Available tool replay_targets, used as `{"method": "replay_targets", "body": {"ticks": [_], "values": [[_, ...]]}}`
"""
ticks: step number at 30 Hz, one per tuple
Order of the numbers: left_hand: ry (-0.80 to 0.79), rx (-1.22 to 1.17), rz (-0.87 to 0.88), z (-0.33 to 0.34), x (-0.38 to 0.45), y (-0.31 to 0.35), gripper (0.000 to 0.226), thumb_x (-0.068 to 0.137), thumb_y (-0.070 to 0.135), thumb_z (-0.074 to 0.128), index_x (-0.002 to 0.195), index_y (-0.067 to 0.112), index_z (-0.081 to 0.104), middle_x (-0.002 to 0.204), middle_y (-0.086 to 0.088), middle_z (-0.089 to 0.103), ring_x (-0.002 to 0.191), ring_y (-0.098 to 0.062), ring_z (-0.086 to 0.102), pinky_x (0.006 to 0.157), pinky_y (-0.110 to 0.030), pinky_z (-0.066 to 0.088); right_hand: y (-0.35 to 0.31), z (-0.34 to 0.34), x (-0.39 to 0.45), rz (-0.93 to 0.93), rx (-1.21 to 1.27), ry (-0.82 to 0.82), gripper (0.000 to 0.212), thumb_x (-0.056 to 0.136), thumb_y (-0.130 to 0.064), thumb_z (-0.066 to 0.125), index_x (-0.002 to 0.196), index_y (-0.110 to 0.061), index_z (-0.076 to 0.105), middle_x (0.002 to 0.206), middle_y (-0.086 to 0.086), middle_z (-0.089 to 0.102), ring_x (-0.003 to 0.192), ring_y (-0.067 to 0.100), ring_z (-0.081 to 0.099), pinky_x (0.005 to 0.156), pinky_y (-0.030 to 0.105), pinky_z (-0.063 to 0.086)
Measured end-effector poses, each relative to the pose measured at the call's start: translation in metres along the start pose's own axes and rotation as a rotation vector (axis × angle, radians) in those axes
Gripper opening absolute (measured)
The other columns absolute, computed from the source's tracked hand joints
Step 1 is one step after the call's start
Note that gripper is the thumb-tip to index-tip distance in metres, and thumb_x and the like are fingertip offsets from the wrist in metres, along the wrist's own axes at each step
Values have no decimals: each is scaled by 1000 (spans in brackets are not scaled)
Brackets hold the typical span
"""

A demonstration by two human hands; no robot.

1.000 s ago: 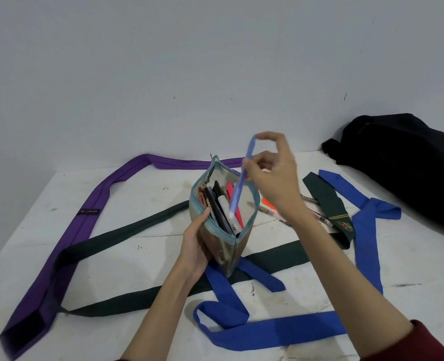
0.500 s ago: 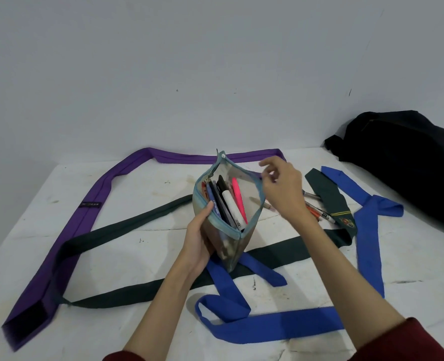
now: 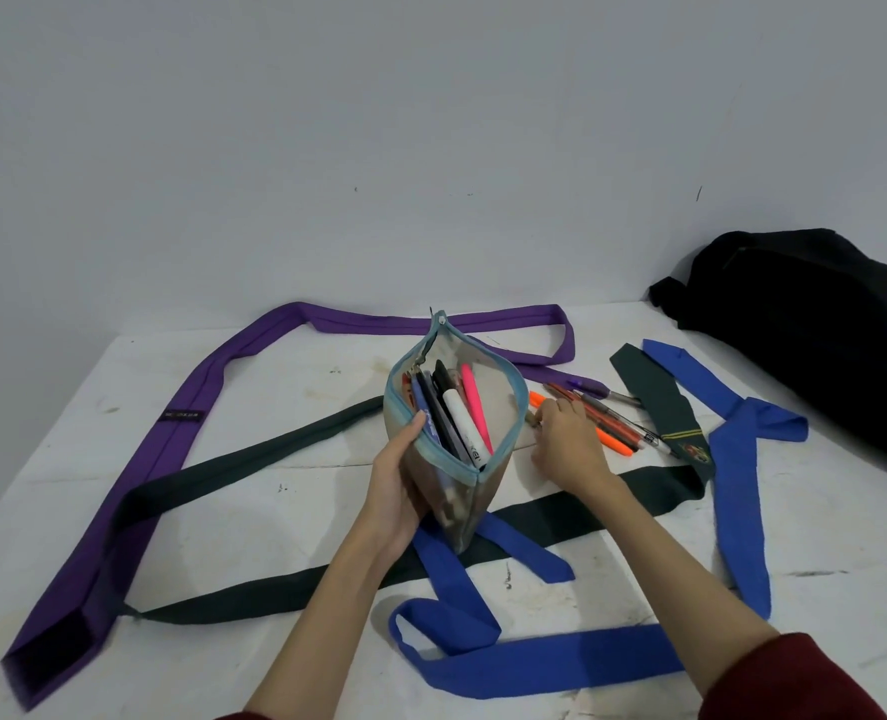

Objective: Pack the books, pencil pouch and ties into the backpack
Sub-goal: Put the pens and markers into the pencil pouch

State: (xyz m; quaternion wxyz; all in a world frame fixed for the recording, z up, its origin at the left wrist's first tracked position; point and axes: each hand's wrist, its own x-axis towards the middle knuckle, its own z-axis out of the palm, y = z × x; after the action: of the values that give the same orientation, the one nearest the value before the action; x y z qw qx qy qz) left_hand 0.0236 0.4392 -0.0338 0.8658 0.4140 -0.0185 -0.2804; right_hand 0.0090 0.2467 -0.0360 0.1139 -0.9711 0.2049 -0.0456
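Centre frame, the left hand [image 3: 397,491] grips the unzipped pencil pouch [image 3: 462,433] upright. The right hand [image 3: 566,444] reaches the loose pens [image 3: 607,423] just right; whether it grasps one is unclear. The backpack [image 3: 815,335] sits at the table's [image 3: 275,511] right edge.

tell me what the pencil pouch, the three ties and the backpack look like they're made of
Pencil pouch: likely clear soft plastic with light blue fabric edging; pens show through its wall.
Purple tie, dark green tie, blue tie: matte woven cloth, lying limp and folded.
Backpack: black matte fabric, slumped; weave too dark to tell.
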Motion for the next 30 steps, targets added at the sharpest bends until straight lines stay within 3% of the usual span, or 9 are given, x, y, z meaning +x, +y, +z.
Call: {"method": "replay_targets", "body": {"ticks": [4, 7, 11, 14, 18, 20, 23, 25, 30], "values": [[-1, 3, 7, 0, 0, 0, 45, 74, 36, 59, 117, 21, 60, 105, -6, 72, 104, -24, 63, 90, -39, 49, -14, -21, 1, 102, 461, 72, 40, 90, 0, 54, 127, -7, 41, 119, 13, 56, 104, 23, 52, 82, 32, 46], [6, 4, 0, 1, -1, 0, 45, 75, 36, 58, 117, 20, 60, 106, -7, 71, 104, -25, 63, 87, -38, 50, -33, -54, -4, 94, 842, 345, 51, 93, -1, 51, 138, -16, 33, 88, 1, 55, 76, 14, 55, 73, 33, 51], [8, -6, 3, 1, -1, 0, 44, 74, 35, 58, 116, 20, 60, 105, -8, 71, 104, -25, 63, 89, -40, 50, -59, -91, -16, -57, 1068, 697, 59, 93, 1, 49, 142, -27, 29, 82, -8, 49, 68, 17, 58, 64, 38, 57], [3, -8, 6, 2, 0, 0, 43, 75, 34, 58, 116, 20, 60, 106, -8, 71, 105, -25, 63, 90, -40, 50, -75, -100, -31, -233, 1042, 645, 62, 93, 2, 46, 142, -32, 27, 85, -3, 51, 69, 29, 62, 58, 40, 57], [-13, -18, 24, 2, -1, 0, 38, 74, 33, 59, 109, 20, 63, 99, -6, 73, 99, -24, 64, 87, -40, 49, -90, -83, -39, -347, 804, 256, 58, 91, 4, 49, 135, -29, 33, 84, 4, 57, 67, 20, 60, 61, 38, 55], [-13, -14, 37, 2, -1, 0, 36, 73, 33, 58, 107, 21, 63, 94, -4, 73, 95, -22, 65, 84, -38, 50, -92, -69, -40, -366, 566, 127, 51, 90, 2, 49, 132, -24, 36, 87, 5, 56, 65, 12, 51, 60, 30, 45], [-21, -6, 36, 2, -1, 0, 38, 75, 33, 58, 110, 20, 62, 93, -5, 73, 94, -22, 65, 83, -38, 50, -90, -57, -39, -336, 425, -10, 32, 91, -6, 52, 122, -14, 48, 89, 1, 54, 72, 10, 46, 67, 23, 38], [-10, 5, 33, 2, 0, 0, 40, 76, 34, 57, 113, 19, 61, 95, -5, 73, 97, -23, 64, 87, -39, 49, -90, -58, -37, -322, 412, 19, 21, 92, -9, 53, 113, -11, 58, 92, 1, 58, 77, 10, 49, 68, 18, 39], [0, 3, 26, 0, 1, 0, 38, 77, 35, 58, 112, 19, 64, 106, -9, 70, 105, -27, 62, 97, -44, 46, -64, -64, -17, -251, 584, 360, 19, 88, 1, 51, 102, -6, 63, 97, 1, 60, 81, 12, 54, 67, 9, 39]]}}
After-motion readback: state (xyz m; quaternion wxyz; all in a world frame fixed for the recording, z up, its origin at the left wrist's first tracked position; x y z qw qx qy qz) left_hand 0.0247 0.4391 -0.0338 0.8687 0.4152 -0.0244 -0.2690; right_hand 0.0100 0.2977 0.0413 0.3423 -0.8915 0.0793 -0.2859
